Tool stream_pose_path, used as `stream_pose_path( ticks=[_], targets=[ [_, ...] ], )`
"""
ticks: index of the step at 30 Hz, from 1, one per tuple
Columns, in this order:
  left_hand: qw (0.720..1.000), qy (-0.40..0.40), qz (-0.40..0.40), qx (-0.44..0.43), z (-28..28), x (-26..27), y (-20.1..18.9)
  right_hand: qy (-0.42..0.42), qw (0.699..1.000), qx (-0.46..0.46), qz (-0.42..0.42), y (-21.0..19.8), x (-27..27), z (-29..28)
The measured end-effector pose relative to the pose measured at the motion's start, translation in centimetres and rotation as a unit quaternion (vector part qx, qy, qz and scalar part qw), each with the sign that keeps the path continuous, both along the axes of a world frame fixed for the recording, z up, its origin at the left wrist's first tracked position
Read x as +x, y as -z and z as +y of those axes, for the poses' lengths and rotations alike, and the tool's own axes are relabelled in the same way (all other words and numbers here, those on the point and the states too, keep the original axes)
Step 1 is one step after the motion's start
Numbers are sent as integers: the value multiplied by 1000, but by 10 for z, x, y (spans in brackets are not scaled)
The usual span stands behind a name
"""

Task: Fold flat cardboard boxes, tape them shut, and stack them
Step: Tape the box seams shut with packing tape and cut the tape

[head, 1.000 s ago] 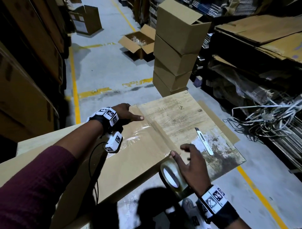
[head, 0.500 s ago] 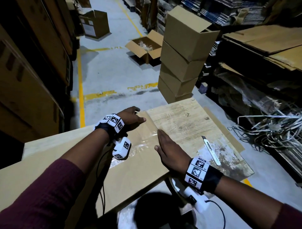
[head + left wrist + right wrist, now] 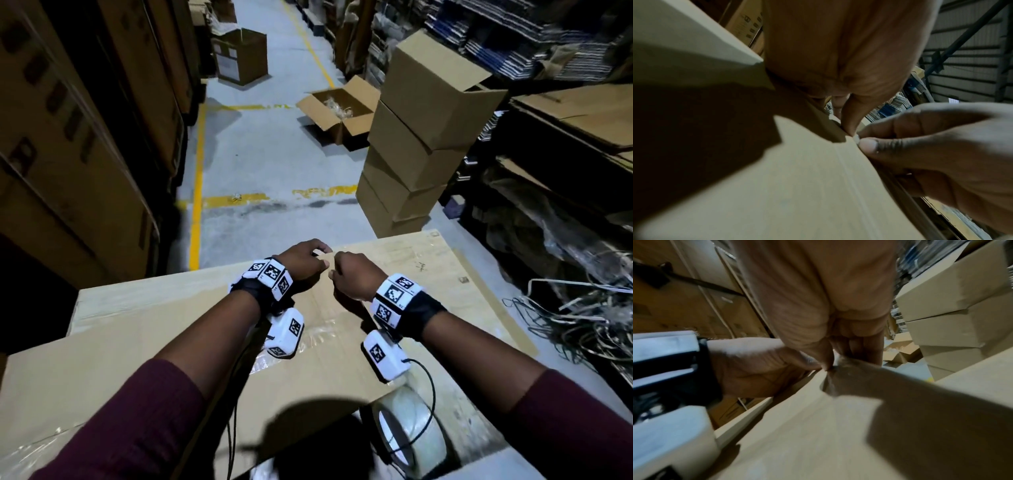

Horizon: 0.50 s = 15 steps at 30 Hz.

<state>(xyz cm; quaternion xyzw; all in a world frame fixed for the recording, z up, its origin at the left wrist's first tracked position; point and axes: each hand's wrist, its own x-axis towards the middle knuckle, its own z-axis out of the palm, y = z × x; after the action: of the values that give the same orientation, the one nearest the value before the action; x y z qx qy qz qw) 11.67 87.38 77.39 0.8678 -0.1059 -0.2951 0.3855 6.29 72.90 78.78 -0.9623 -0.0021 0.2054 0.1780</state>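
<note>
The flat cardboard box [image 3: 329, 346] is laid on the surface [image 3: 445, 270]. Its far edge is now pinched by both the left hand [image 3: 301, 265] and the right hand [image 3: 354, 277], brought close together; earlier the right hand was pressed flat on it. The tape roll [image 3: 407, 431] is left at the near edge.

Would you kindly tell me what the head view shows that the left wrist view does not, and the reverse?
Only the head view shows the tape roll at the near table edge, the stack of boxes and the open box on the floor. Only the left wrist view shows fingertips pinching at the edge of the flat cardboard. Both show the left hand and right hand meeting there.
</note>
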Motion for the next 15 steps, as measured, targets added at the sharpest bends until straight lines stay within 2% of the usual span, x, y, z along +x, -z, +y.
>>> stream_pose_path(
  ticks=[6, 9, 11, 13, 15],
  targets=[
    [999, 19, 41, -3, -13, 6, -4, -10, 995, 32, 95, 7, 4, -12],
    [999, -3, 54, -2, -17, 3, -5, -24, 991, 25, 130, 1, -9, -16],
    [999, 12, 48, 16, -19, 4, -7, -34, 989, 20, 144, -2, -28, -22],
    [998, 31, 32, 35, -24, 3, -13, -28, 990, 39, 136, 5, -56, -32],
    [998, 33, 19, 45, -27, 5, -15, 1, 993, 79, 87, 19, -90, -42]
  ],
)
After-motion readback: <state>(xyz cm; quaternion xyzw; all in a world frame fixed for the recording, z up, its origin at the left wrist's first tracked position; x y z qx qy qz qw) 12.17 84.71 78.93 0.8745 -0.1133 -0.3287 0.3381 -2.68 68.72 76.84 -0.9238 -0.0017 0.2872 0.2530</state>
